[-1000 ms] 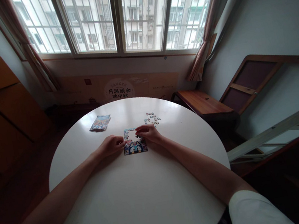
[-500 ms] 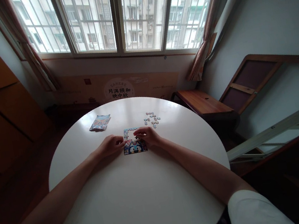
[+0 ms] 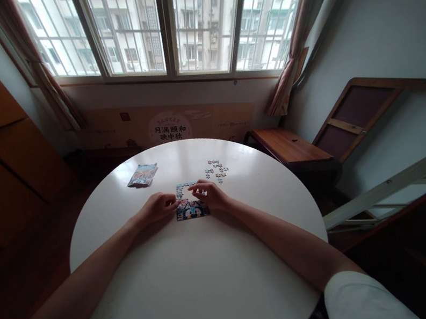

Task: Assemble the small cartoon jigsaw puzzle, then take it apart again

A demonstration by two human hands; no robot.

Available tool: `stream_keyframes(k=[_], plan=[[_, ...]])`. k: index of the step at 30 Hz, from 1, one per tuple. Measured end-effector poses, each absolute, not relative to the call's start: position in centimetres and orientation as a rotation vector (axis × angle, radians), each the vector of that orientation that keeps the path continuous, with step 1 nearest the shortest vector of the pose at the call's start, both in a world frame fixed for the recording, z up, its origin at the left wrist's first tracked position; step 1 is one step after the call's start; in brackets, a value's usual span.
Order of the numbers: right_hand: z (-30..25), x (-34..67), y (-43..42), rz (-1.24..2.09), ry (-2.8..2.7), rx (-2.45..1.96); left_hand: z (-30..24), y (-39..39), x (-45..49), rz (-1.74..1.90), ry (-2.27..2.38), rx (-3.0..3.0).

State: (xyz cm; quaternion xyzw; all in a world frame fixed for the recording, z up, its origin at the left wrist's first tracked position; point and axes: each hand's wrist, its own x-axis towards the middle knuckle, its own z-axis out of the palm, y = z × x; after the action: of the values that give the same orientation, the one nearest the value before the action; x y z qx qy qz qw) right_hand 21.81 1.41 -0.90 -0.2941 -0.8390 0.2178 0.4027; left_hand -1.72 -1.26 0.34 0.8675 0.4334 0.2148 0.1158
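Observation:
A partly assembled jigsaw puzzle lies on the white round table, with a cartoon figure in its lower part and a gap in its upper middle. My left hand is closed, its curled fingertips against the puzzle's left edge. Over the right side of the puzzle, my right hand bends its thumb and forefinger together above the gap. A small puzzle piece appears to be between these fingertips, mostly hidden by them. Several loose puzzle pieces are spread on the table just beyond my right hand.
A colourful printed packet or sheet lies at the back left of the round table. Beyond the table's right edge stands a wooden bench. Barred windows and a printed banner are at the back.
My right hand's fingers have shifted slightly and lifted a little at the gap. My left hand stays at the puzzle's left edge. The loose pieces look the same.

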Motion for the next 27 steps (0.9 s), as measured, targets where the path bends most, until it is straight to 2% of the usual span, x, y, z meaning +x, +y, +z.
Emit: stream_keyframes(k=[10, 18, 27], plan=[[-0.5, 21.1, 0.4, 0.606, -1.984, -0.826, 0.8, -1.6, -1.6, 0.638, 1.274, 2.528], [-0.7, 20.8, 0.0, 0.477, -2.057, -0.949, 0.8, -1.5, -1.5, 0.594, 1.296, 2.543], [-0.8, 20.9, 0.0, 0.512, -2.085, -1.003, 0.9, -1.5, -1.5, 0.617, 1.28, 2.549]])
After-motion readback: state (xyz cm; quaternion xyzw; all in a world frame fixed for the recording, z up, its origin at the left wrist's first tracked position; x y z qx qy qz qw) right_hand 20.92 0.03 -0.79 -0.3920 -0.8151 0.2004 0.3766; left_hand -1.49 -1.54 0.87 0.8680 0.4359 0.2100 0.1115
